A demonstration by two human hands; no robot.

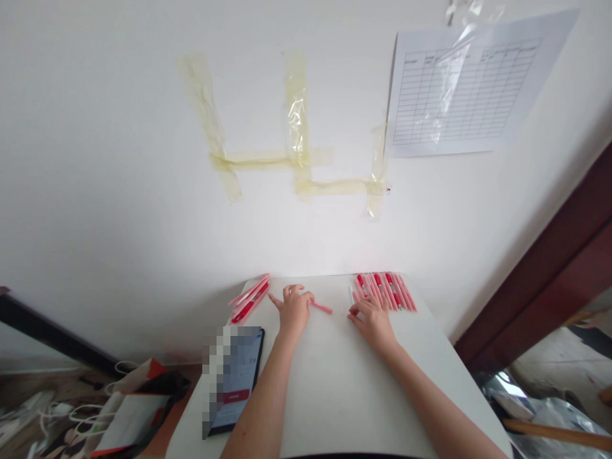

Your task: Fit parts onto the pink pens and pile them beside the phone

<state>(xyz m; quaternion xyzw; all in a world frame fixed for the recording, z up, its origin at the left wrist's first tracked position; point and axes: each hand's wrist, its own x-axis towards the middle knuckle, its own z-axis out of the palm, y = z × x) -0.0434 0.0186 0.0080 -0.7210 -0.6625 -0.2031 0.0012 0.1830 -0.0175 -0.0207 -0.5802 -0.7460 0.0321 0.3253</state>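
A slim pink pen-like stick [322, 307] lies low over the white table, its left end between the thumb and index finger of my left hand [293, 311]. The other fingers of that hand are loosely bent, with one stretched out to the left. My right hand [375, 322] is closed with its fingertips together near the tabletop. A thin pale strip [352, 294] shows just above those fingertips; whether they grip anything is unclear. Right behind my right hand lies a row of pink pens [389, 292], several with red parts. Some of the row is hidden by the fingers.
A loose pile of pink and red pens [251, 298] lies at the table's back left corner. A tablet or phone [239, 382], partly blurred, rests on the left edge. The white table [344, 395] meets a wall with yellowed tape [297, 121] and a printed sheet [468, 95].
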